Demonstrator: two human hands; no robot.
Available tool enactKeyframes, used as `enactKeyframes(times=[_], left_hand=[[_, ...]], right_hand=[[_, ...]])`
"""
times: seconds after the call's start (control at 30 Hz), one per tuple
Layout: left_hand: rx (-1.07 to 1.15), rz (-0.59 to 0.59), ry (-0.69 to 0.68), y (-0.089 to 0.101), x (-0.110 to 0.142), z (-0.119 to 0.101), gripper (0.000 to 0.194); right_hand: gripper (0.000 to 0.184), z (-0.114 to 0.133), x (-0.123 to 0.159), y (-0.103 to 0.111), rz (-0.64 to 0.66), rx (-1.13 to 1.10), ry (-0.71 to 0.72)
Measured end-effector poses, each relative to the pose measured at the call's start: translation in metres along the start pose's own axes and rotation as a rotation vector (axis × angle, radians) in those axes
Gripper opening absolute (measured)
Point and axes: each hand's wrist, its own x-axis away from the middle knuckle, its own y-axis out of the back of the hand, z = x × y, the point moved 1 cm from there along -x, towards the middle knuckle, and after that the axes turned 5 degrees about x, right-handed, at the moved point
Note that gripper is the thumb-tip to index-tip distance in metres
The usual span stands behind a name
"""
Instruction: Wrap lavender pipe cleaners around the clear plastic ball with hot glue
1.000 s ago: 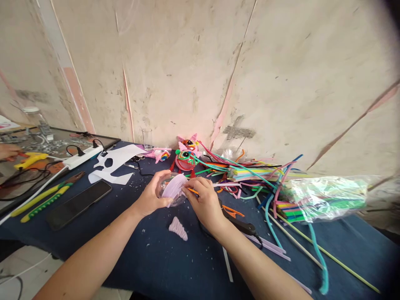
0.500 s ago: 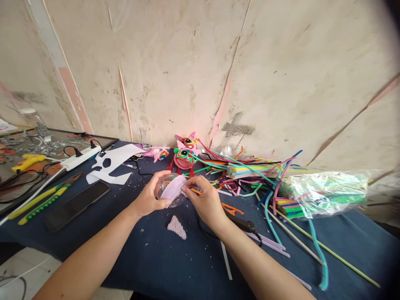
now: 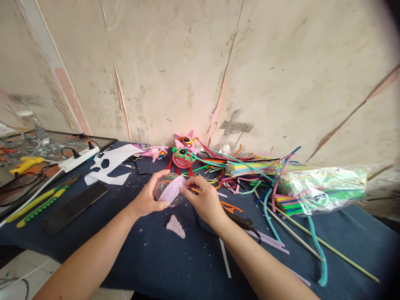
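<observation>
My left hand [image 3: 148, 196] cups a clear plastic ball wrapped in lilac pipe cleaner [image 3: 171, 191] just above the dark blue table [image 3: 162, 266]. My right hand [image 3: 204, 199] pinches the lilac pipe cleaner at the ball's right side, fingers closed. A small lilac coiled cone [image 3: 175, 226] lies on the table below both hands. Beyond the ball stands a red and pink pipe-cleaner creature with big eyes [image 3: 183, 154].
A heap of coloured pipe cleaners [image 3: 250, 171] and a plastic bag of them [image 3: 325, 189] lie to the right. A black glue gun [image 3: 242, 223] rests by my right wrist. Left: a phone [image 3: 76, 201], yellow-green pliers [image 3: 40, 202], white cut paper [image 3: 109, 164], a power strip [image 3: 79, 157], a glass [image 3: 144, 138].
The view has shifted slightly; both hands stay on the wrapped ball, which has tilted a little as my right fingers work the lilac strand along its edge.
</observation>
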Motion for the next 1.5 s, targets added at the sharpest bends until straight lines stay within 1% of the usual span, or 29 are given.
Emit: enactKeyframes(times=[0.17,0.33,0.5,0.57,0.63,0.7,0.77,0.93,1.1,1.17,1.27,1.37,1.5], left_hand=[[-0.03,0.011,-0.016,-0.001,0.001,0.002,0.082],[0.031,0.02,0.041,-0.005,0.001,0.003,0.08],[0.08,0.047,0.058,-0.008,0.0,0.004,0.08],[0.092,0.05,0.065,-0.007,0.001,0.005,0.077],[0.113,0.05,0.073,-0.006,0.001,0.006,0.07],[0.145,0.04,0.075,-0.005,0.001,0.008,0.061],[0.163,0.027,0.07,-0.005,0.001,0.008,0.058],[0.137,0.004,0.096,-0.01,0.0,0.005,0.063],[0.097,-0.068,0.164,-0.013,-0.002,0.001,0.059],[0.1,-0.087,0.181,-0.012,-0.002,0.0,0.057],[0.116,-0.1,0.19,-0.011,-0.003,-0.001,0.055],[0.136,-0.093,0.19,-0.01,-0.004,-0.001,0.055],[0.13,-0.08,0.179,-0.009,-0.003,-0.002,0.058]], right_hand=[[0.006,0.001,0.0,0.0,0.018,0.019,-0.005],[0.007,-0.004,-0.001,-0.001,0.027,0.024,-0.002],[0.007,-0.007,0.0,-0.002,0.026,0.049,0.005],[0.008,-0.007,0.001,-0.003,0.032,0.053,0.008],[0.009,-0.006,0.002,-0.004,0.042,0.058,0.002],[0.01,-0.006,0.003,-0.005,0.049,0.063,-0.005],[0.009,-0.005,0.003,-0.006,0.051,0.067,-0.011],[0.009,-0.005,0.004,-0.009,0.057,0.086,-0.022],[0.008,-0.008,0.006,-0.014,0.078,0.072,-0.031],[0.011,-0.01,0.005,-0.014,0.092,0.035,-0.041],[0.016,-0.014,0.003,-0.013,0.068,0.006,-0.038],[0.011,-0.015,0.003,-0.011,0.046,0.007,-0.023],[0.003,-0.014,0.006,-0.011,0.059,-0.001,-0.011]])
